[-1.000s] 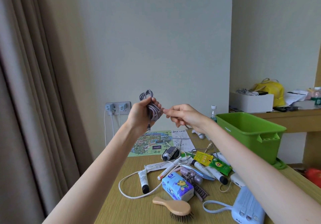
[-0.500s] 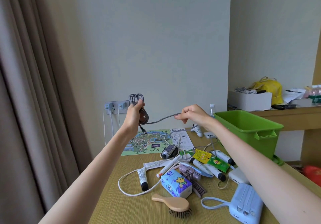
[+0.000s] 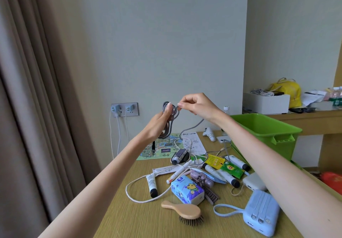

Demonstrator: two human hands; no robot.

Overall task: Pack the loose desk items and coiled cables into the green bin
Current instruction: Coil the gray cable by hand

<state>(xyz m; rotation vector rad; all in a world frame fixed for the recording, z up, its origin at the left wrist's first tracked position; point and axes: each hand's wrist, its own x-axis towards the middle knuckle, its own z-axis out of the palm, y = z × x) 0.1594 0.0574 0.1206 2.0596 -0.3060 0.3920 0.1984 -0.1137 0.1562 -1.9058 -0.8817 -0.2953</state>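
Coil of grey cable (image 3: 173, 113) is being gripped by the left hand (image 3: 157, 125) above the surface (image 3: 129, 219) so its loops are not spilling. The right hand (image 3: 199, 106) is pinching the free strand at the coil's top, seemingly laying another wrap. The green bin (image 3: 266, 126) is standing open at right.

A grey cable (image 3: 167, 126), partly coiled, is raised mid-frame, plug dangling; the open green bin (image 3: 277, 138) stands upright, right of centre.
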